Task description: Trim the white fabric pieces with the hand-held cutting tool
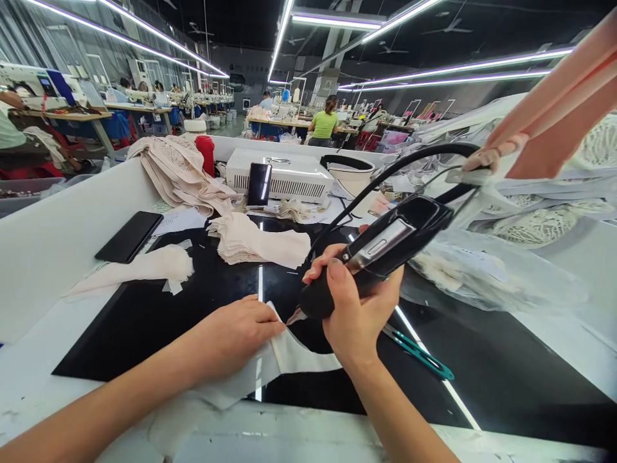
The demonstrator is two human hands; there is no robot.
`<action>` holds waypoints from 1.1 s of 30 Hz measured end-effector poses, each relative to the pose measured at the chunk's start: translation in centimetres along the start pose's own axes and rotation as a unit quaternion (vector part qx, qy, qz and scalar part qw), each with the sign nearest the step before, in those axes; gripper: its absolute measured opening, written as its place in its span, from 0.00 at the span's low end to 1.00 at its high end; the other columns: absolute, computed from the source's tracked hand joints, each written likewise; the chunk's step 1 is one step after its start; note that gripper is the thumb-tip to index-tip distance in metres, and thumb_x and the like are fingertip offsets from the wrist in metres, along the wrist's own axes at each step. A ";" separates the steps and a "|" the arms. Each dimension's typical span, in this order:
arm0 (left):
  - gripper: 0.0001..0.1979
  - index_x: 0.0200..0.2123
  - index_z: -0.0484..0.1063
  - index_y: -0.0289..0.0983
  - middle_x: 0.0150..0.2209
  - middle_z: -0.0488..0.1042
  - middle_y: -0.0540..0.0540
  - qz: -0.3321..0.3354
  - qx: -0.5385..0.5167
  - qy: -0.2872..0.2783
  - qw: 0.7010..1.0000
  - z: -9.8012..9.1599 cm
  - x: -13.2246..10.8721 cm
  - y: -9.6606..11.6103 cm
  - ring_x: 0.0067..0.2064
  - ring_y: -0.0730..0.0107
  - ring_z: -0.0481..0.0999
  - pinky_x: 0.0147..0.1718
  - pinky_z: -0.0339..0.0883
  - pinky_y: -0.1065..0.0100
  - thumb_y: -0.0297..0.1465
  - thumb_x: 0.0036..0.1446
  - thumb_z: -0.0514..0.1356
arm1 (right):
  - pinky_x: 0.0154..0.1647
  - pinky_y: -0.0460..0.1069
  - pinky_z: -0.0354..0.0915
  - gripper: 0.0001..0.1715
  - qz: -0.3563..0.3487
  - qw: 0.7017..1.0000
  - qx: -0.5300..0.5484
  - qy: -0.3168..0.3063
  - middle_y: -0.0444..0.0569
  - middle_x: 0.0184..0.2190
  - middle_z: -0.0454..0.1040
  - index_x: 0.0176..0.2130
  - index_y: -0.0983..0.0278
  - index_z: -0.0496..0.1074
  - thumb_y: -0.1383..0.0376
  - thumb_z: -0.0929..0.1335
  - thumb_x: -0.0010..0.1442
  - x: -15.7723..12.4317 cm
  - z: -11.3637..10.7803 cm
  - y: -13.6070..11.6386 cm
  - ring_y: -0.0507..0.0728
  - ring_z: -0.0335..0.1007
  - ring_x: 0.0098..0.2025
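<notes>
My right hand (359, 305) is wrapped around a black corded handheld tool (380, 247) with a metal lever on its side. The tool's tip points down and left, close to a white fabric piece (303, 354) on the black board (193, 321). At that fabric's upper edge, the thumb and fingers of my left hand (241, 331) are closed on the cloth. Teal-handled snips (419, 354) lie to the right of my right wrist. Beyond my hands rests a stack of cream fabric pieces (260, 241).
A black phone (130, 236) and a rolled cream cloth (159, 267) lie at left. A white vented box (284, 173) stands at the back, another phone (259, 184) leaning on it. At right are a plastic bag (482, 267) and the tool's looping cord (385, 173).
</notes>
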State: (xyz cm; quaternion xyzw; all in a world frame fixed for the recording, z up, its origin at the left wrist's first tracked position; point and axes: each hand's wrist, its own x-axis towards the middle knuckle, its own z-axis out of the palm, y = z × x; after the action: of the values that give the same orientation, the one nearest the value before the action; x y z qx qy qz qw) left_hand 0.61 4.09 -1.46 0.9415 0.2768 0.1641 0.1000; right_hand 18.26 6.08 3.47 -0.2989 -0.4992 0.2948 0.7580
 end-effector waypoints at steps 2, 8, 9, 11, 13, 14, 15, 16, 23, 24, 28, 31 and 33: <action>0.17 0.51 0.76 0.36 0.47 0.78 0.43 0.000 -0.003 -0.001 1.000 0.0 -0.1 0.0 0.47 0.64 0.78 0.58 0.70 0.59 0.17 0.67 0.53 | 0.26 0.47 0.74 0.19 -0.006 1.000 0.001 -0.004 0.35 0.30 0.76 0.43 0.56 0.65 0.64 0.76 0.57 0.0 0.0 0.0 0.49 0.72 0.23; 0.16 0.51 0.77 0.38 0.48 0.78 0.43 0.003 -0.013 0.011 1.000 0.2 -0.3 -0.1 0.48 0.65 0.78 0.55 0.72 0.60 0.18 0.69 0.54 | 0.26 0.47 0.74 0.18 -0.010 1.000 0.003 -0.016 0.35 0.30 0.76 0.42 0.56 0.65 0.63 0.76 0.58 -0.1 -0.1 0.1 0.49 0.72 0.24; 0.16 0.51 0.77 0.38 0.49 0.78 0.43 0.002 -0.012 0.012 1.000 0.2 -0.3 -0.1 0.48 0.65 0.77 0.55 0.72 0.60 0.18 0.69 0.54 | 0.26 0.47 0.74 0.18 -0.009 1.000 0.003 -0.016 0.35 0.30 0.76 0.42 0.56 0.65 0.63 0.76 0.58 -0.2 -0.1 0.1 0.49 0.72 0.24; 0.17 0.51 0.77 0.39 0.49 0.77 0.44 0.004 -0.006 0.013 1.000 0.2 -0.3 -0.1 0.49 0.64 0.77 0.56 0.71 0.60 0.17 0.68 0.54 | 0.26 0.47 0.73 0.18 -0.005 1.000 0.005 -0.014 0.35 0.30 0.76 0.42 0.56 0.65 0.63 0.76 0.59 -0.2 -0.1 0.0 0.49 0.72 0.24; 0.19 0.51 0.77 0.39 0.49 0.77 0.44 0.010 0.005 0.011 1.000 0.2 -0.3 0.0 0.49 0.65 0.77 0.57 0.70 0.59 0.16 0.67 0.53 | 0.26 0.47 0.74 0.18 -0.003 1.000 0.006 -0.012 0.35 0.30 0.76 0.41 0.56 0.65 0.63 0.76 0.59 -0.3 -0.1 -0.1 0.49 0.72 0.24; 0.19 0.51 0.77 0.39 0.49 0.77 0.44 0.013 0.012 0.011 1.000 0.2 -0.3 0.0 0.48 0.65 0.78 0.57 0.70 0.59 0.16 0.66 0.53 | 0.26 0.46 0.74 0.18 -0.003 1.000 0.005 -0.012 0.35 0.30 0.76 0.42 0.56 0.65 0.63 0.76 0.58 -0.4 -0.1 -0.2 0.49 0.72 0.24; 0.20 0.52 0.76 0.38 0.49 0.77 0.43 0.017 0.021 0.011 1.000 0.3 -0.3 0.1 0.48 0.64 0.78 0.58 0.70 0.58 0.16 0.66 0.53 | 0.26 0.46 0.74 0.18 -0.004 1.000 0.005 -0.012 0.35 0.30 0.76 0.42 0.56 0.65 0.63 0.76 0.58 -0.4 -0.1 -0.2 0.49 0.72 0.24; 0.20 0.52 0.76 0.38 0.49 0.77 0.43 0.019 0.030 0.011 0.999 0.3 -0.4 0.1 0.48 0.64 0.78 0.58 0.69 0.57 0.16 0.66 0.53 | 0.26 0.46 0.74 0.18 -0.006 1.000 0.003 -0.012 0.35 0.30 0.76 0.42 0.56 0.65 0.63 0.76 0.58 -0.5 -0.2 -0.2 0.49 0.72 0.24; 0.18 0.55 0.74 0.38 0.49 0.76 0.42 0.024 0.079 -0.013 0.997 0.4 -0.4 0.3 0.48 0.61 0.78 0.59 0.69 0.53 0.19 0.69 0.53 | 0.26 0.46 0.74 0.16 -0.010 1.000 -0.010 -0.014 0.35 0.31 0.76 0.43 0.56 0.66 0.65 0.75 0.59 -0.6 -0.1 -0.1 0.49 0.73 0.24; 0.18 0.55 0.74 0.39 0.49 0.76 0.42 0.024 0.083 -0.018 0.996 0.4 -0.4 0.4 0.48 0.61 0.78 0.59 0.69 0.52 0.19 0.69 0.53 | 0.26 0.46 0.74 0.16 -0.009 1.000 -0.011 -0.015 0.36 0.31 0.76 0.42 0.56 0.66 0.65 0.75 0.59 -0.6 -0.1 -0.2 0.49 0.73 0.24; 0.18 0.56 0.74 0.41 0.49 0.75 0.43 0.019 0.088 -0.031 0.995 0.2 -0.4 0.5 0.48 0.61 0.77 0.61 0.67 0.50 0.20 0.70 0.54 | 0.26 0.47 0.74 0.18 0.000 1.000 -0.012 0.001 0.35 0.30 0.76 0.43 0.56 0.66 0.64 0.76 0.57 -0.5 -0.4 -0.6 0.49 0.73 0.24; 0.18 0.55 0.74 0.42 0.48 0.75 0.43 0.021 0.088 -0.029 0.996 0.2 -0.4 0.5 0.47 0.62 0.77 0.61 0.67 0.50 0.20 0.70 0.54 | 0.25 0.47 0.74 0.22 0.007 1.000 -0.009 0.013 0.35 0.29 0.76 0.46 0.55 0.66 0.63 0.77 0.56 -0.6 -0.6 -1.0 0.49 0.72 0.23; 0.17 0.55 0.74 0.43 0.47 0.75 0.44 0.027 0.091 -0.023 0.995 0.2 -0.4 0.5 0.46 0.62 0.78 0.60 0.69 0.51 0.20 0.70 0.55 | 0.25 0.47 0.74 0.23 0.005 1.000 -0.005 0.010 0.35 0.29 0.76 0.47 0.55 0.66 0.62 0.77 0.56 -0.7 -0.8 -1.1 0.49 0.72 0.23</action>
State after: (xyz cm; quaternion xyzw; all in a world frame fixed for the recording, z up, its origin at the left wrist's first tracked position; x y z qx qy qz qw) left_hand 0.60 3.39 -1.61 0.9573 0.2631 0.1191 0.0158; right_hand 18.89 4.70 3.62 -0.3080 -0.4917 0.2935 0.7597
